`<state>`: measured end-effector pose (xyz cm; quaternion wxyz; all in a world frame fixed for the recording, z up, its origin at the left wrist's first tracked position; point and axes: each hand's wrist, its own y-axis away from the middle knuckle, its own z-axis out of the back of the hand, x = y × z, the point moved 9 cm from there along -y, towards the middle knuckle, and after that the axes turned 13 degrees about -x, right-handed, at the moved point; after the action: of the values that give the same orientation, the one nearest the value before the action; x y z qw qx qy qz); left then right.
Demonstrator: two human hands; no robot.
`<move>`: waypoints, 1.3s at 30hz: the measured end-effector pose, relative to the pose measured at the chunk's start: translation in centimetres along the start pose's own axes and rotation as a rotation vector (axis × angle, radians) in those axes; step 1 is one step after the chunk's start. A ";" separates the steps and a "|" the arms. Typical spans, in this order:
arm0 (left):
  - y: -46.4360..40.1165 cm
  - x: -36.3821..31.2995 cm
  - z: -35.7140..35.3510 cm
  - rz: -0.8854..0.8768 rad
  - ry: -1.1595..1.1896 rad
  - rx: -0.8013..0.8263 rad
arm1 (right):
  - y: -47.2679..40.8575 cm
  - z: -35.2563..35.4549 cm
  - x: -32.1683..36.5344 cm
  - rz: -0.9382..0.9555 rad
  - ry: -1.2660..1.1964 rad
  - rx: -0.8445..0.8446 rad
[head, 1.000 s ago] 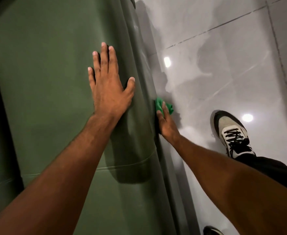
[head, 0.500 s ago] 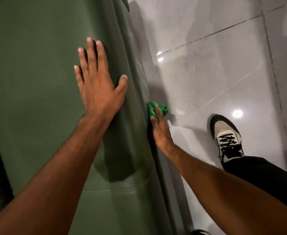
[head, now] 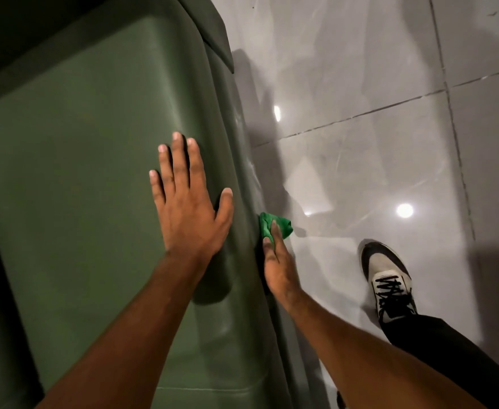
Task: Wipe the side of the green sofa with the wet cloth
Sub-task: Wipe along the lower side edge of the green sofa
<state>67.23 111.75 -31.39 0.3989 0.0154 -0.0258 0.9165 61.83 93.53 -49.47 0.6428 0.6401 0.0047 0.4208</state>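
Sofa (head: 89,178): green, smooth top under my flat, spread left hand (head: 187,208).
Cloth (head: 275,227): green, my right hand (head: 277,267) presses it against the sofa's side edge.
Floor (head: 360,84): glossy grey tiles, my shoe (head: 387,278) planted there.

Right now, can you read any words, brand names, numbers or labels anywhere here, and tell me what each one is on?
None: no readable text in this view.
The green sofa, the green cloth under the right hand, and the tiled floor show no writing.
The sneaker shows no legible brand mark.
The left hand covers only plain upholstery.
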 end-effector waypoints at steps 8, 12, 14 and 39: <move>-0.2 -0.1 -0.1 -0.010 -0.051 0.036 | -0.4 -0.3 1.0 -0.083 0.103 -0.042; -0.2 -0.3 -0.1 -0.007 -0.049 0.017 | -1.0 -0.5 4.4 0.046 0.007 -0.035; -0.1 -0.2 -0.1 -0.015 -0.043 0.008 | -2.4 -1.2 5.6 0.106 -0.032 -0.018; -3.6 0.0 0.1 -0.028 0.028 -0.063 | -9.5 -4.6 8.2 0.196 -0.107 0.002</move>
<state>69.83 114.21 -31.13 0.4122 -0.0096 -0.0489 0.9097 69.74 103.41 -53.77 0.5971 0.6599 -0.0918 0.4467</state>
